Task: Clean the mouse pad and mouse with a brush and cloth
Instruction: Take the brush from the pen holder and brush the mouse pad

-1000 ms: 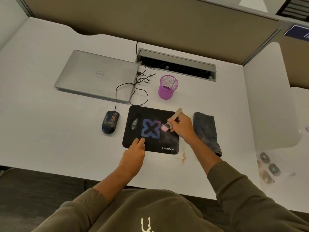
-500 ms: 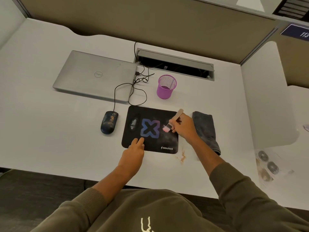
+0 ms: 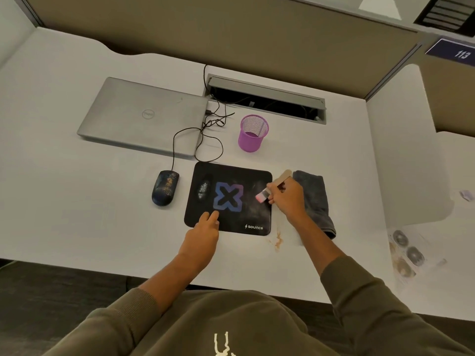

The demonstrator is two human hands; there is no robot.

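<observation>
A black mouse pad (image 3: 246, 214) with a blue X lies on the white desk, dusty at its left and right parts. My left hand (image 3: 203, 235) presses straight fingers on its near edge. My right hand (image 3: 288, 196) grips a small brush (image 3: 268, 192) with a wooden handle; its pink bristles touch the pad near the right edge. A dark wired mouse (image 3: 165, 187), speckled with dust, sits to the left of the pad. A dark grey cloth (image 3: 317, 199) lies folded to the right of the pad, partly behind my right hand.
A shut silver laptop (image 3: 144, 116) lies at the back left, the mouse cable looping beside it. A purple mesh cup (image 3: 253, 133) stands behind the pad. A cable slot (image 3: 267, 98) opens at the back. A brown stain (image 3: 277, 241) marks the desk near the pad's corner.
The brush and my right hand have shifted rightward across the pad toward its right edge. My left hand stays on the near edge.
</observation>
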